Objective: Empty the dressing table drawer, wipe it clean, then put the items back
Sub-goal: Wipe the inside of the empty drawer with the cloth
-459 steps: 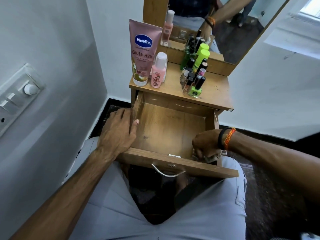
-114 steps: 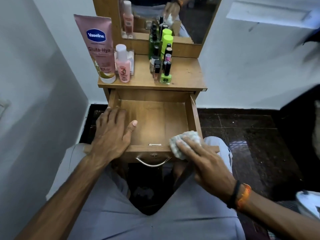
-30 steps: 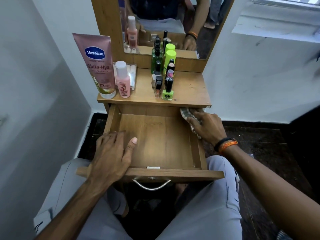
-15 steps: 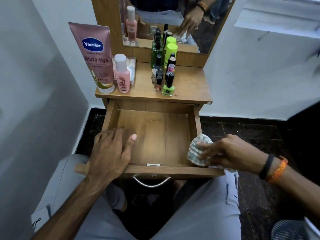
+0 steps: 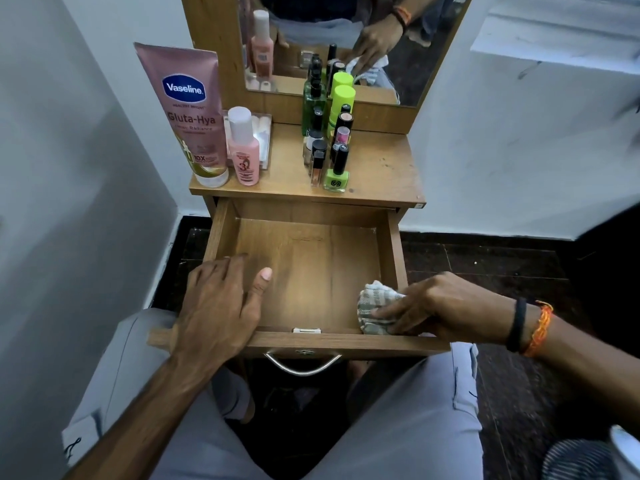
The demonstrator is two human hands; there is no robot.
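Wiping inside the pulled-out drawer [image 5: 311,271] with a striped cloth [image 5: 375,311], bunched and pinched under the curled fingers of the right hand [image 5: 440,306] in the near right corner, against the right wall and just behind the front panel. Resting flat on the near left corner: the left hand [image 5: 218,306], fingers spread and relaxed, palm across the front edge, thumb lying on the drawer floor. Holding nothing else, that drawer: bare wooden floor, a small pale catch at the middle of the front edge, a curved metal handle [image 5: 303,367] hanging below the panel.

Standing on the tabletop [image 5: 381,168] above, well apart from both hands: a tall pink lotion tube [image 5: 188,112] upright on its cap at the left, a small pink bottle [image 5: 244,150] just beside it, a clear plastic box [image 5: 263,140] behind that bottle. Clustered near the middle: a green bottle [image 5: 313,102], a lime-capped spray bottle [image 5: 341,102], several dark-capped nail polishes, with a lime nail polish [image 5: 336,171] nearest the front edge.

Rising behind the tabletop, a wood-framed mirror [image 5: 346,39] reflecting the bottles and a hand with the cloth. Sitting close below the drawer, grey-trousered knees [image 5: 398,427] to either side. Worn on the right wrist, a black band [image 5: 516,323] and an orange thread [image 5: 538,329].
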